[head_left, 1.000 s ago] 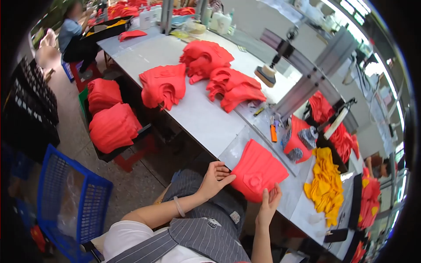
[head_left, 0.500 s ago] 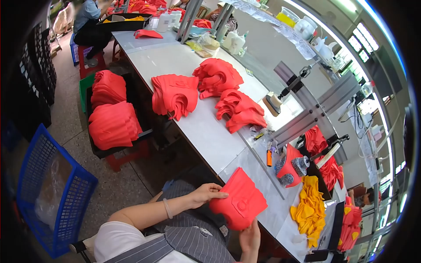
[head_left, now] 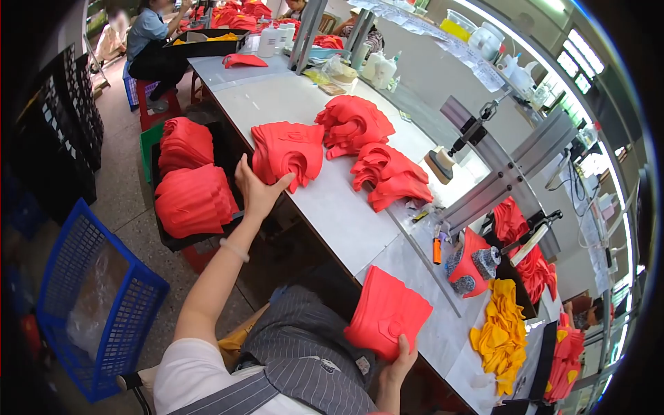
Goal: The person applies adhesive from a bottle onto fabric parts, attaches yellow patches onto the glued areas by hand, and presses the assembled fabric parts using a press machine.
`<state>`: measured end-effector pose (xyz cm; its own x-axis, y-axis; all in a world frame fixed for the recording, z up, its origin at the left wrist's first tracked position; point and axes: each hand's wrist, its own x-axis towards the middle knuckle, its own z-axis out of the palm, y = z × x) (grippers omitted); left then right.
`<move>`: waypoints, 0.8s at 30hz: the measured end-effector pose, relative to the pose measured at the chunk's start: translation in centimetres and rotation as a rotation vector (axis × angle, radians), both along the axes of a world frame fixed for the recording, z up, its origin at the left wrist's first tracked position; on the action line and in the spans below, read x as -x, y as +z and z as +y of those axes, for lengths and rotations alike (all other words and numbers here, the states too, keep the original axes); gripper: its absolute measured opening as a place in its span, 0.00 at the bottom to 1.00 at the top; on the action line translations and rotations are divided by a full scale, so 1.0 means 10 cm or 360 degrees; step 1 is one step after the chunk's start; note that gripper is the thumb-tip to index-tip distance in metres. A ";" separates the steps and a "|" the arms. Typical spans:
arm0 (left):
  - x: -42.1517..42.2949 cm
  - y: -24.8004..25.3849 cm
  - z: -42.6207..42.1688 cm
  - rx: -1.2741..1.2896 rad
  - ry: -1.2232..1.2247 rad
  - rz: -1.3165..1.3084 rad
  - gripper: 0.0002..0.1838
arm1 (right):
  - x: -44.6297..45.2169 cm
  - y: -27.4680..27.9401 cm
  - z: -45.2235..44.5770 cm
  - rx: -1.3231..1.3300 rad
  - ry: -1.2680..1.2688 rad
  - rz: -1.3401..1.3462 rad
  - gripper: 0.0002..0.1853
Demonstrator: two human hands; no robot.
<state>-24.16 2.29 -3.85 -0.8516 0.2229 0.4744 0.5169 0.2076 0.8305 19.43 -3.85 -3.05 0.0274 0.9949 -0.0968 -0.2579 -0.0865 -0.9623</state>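
My right hand [head_left: 396, 361] grips the lower edge of a red moulded piece [head_left: 389, 311], soft-looking, with ridges and a raised round mark; it is held at the table's near edge. My left hand [head_left: 257, 189] is stretched out with thumb and fingers spread, at the near side of a stack of similar red pieces [head_left: 285, 146]. Whether the fingertips touch that stack I cannot tell. Two more red stacks, one farther back [head_left: 355, 123] and one to the right [head_left: 389, 176], lie on the table behind it.
A black crate with red stacks [head_left: 194, 200] stands left of the table [head_left: 332, 221]. A blue basket [head_left: 138, 325] is on the floor. Yellow pieces [head_left: 501, 335], an orange-handled tool [head_left: 436, 250] and a clamp press [head_left: 477, 128] are at right. A person [head_left: 149, 41] sits at the far left.
My left hand has let go of the red piece and reached forward and left to the nearest stack. My right hand keeps the piece. The view has shifted slightly.
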 end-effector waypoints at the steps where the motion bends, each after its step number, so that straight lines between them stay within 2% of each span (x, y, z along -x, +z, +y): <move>1: 0.12 -0.06 0.14 0.0099 -0.0045 -0.0091 0.65 | -0.01 0.00 0.02 -0.0021 0.0002 -0.0036 0.28; 5: 0.37 -0.03 0.47 0.0187 -0.0212 -0.0671 0.71 | -0.01 0.03 0.01 -0.0046 -0.0027 -0.0059 0.28; 8: 0.45 0.06 0.34 0.0574 -0.0100 -0.0709 0.72 | -0.03 -0.05 0.04 -0.0099 -0.0047 0.0052 0.28; 9: 0.52 0.01 0.29 0.0572 -0.0124 -0.0569 0.67 | -0.04 -0.04 0.04 -0.0092 -0.0045 0.0032 0.29; 12: 0.86 -0.06 0.22 0.0518 -0.0313 -0.0526 0.60 | -0.11 -0.01 0.08 -0.0091 -0.0019 -0.0028 0.29; 13: 0.91 0.03 0.20 0.0403 -0.0457 -0.0603 0.45 | -0.14 -0.01 0.10 -0.0112 -0.0010 -0.0040 0.29; 16: 1.03 0.04 0.28 0.0297 -0.0905 -0.0777 0.33 | -0.17 0.02 0.09 -0.0141 0.0034 -0.0015 0.31; 17: 1.02 0.00 0.32 0.0223 -0.0757 -0.0627 0.25 | -0.18 0.03 0.08 -0.0148 0.0073 0.0005 0.31; 18: 1.07 -0.06 0.37 0.0226 -0.0630 -0.0656 0.27 | -0.20 0.03 0.08 -0.0154 0.0111 0.0025 0.32; 20: 1.05 -0.05 0.42 0.0225 -0.0409 -0.0570 0.25 | -0.25 -0.07 0.08 -0.0194 0.0112 -0.0027 0.33; 24: 0.97 0.06 0.25 -0.0214 -0.0971 -0.1115 0.18 | -0.23 -0.03 0.10 -0.0323 0.0076 -0.0184 0.32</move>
